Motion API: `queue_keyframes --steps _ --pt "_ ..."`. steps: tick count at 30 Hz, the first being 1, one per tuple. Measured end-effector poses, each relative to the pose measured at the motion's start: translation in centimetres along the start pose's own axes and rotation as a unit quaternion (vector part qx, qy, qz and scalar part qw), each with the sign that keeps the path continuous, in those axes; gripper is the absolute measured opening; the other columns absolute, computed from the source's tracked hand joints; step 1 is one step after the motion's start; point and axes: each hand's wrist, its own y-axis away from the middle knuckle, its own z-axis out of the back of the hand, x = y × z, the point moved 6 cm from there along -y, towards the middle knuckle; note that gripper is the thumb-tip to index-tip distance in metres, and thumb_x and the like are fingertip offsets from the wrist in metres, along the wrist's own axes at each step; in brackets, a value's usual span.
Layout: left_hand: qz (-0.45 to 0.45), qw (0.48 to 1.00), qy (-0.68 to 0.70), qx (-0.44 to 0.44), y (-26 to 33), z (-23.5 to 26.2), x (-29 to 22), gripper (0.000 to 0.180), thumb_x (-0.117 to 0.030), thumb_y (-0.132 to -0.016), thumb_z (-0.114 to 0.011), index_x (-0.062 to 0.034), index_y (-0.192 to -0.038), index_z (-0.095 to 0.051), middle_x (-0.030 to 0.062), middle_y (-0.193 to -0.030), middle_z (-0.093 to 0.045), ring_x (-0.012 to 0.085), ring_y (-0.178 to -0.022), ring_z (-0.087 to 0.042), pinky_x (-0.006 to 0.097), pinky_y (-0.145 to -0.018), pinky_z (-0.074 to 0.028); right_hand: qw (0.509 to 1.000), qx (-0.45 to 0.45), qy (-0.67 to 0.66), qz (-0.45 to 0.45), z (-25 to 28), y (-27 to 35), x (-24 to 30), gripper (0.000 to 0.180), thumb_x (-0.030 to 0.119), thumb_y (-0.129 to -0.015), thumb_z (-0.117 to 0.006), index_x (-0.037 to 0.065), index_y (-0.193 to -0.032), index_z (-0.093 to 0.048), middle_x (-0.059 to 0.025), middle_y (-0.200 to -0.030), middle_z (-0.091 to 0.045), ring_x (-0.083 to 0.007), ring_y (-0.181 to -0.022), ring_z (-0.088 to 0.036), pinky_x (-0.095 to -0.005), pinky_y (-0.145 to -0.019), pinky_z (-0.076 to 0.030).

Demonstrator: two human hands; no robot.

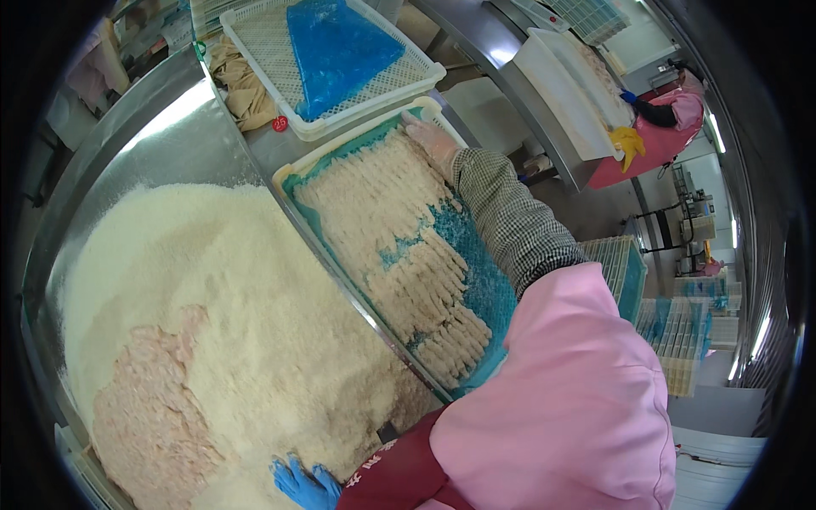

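The right hand [429, 140], in a thin pale glove, is being laid open and flat on the far end of the breaded strips [399, 229], as if to press them level. These rough, crumbed strips are being kept in tight rows on a teal sheet inside a white tray [289, 172], right of a large mound of breadcrumbs [246, 289]. The blue-gloved left hand [302, 484] is being rested near the mound's edge; its grip cannot be told. A perforated basket [255, 38] with a blue sheet is being kept farther off.

Steel conveyor [501, 59] runs toward one o'clock; stacked white crates [680, 336] stand at three o'clock on grey floor [595, 208] (bright window light along the right wall).
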Motion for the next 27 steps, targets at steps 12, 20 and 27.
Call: queue_keyframes --steps 12,20,27 --pt "-0.021 0.992 0.082 -0.097 -0.4 3.8 -3.5 0.051 -0.024 -0.094 -0.07 -0.0009 -0.139 -0.062 0.0314 -0.147 -0.052 0.0498 -0.132 -0.05 0.061 -0.11 -0.038 0.801 0.088 0.586 0.09 2.5 10.4 -11.1 0.047 0.025 -0.111 -0.04 0.007 -0.154 -0.047 -0.0192 -0.157 -0.049 -0.0347 -0.142 -0.049 -0.0415 -0.122 -0.038" --pt "0.084 0.972 0.177 -0.13 -5.6 11.4 2.8 0.036 -0.019 -0.091 -0.076 -0.0029 -0.123 -0.071 0.0253 -0.129 -0.067 0.0439 -0.118 -0.064 0.049 -0.1 -0.052 0.98 -0.053 0.18 0.059 -4.0 17.5 1.8 0.054 0.035 -0.11 -0.053 0.002 -0.153 -0.05 -0.016 -0.157 -0.05 -0.0277 -0.144 -0.048 -0.0359 -0.122 -0.034" --pt "0.059 0.963 -0.1 -0.244 -9.1 15.8 9.1 0.023 -0.007 -0.092 -0.071 -0.0091 -0.114 -0.075 0.0147 -0.127 -0.07 0.0371 -0.112 -0.067 0.042 -0.094 -0.055 0.982 0.113 0.004 0.152 -20.9 32.5 16.1 0.042 0.027 -0.109 -0.054 0.003 -0.143 -0.062 -0.0123 -0.138 -0.067 -0.0225 -0.131 -0.06 -0.0348 -0.113 -0.044"
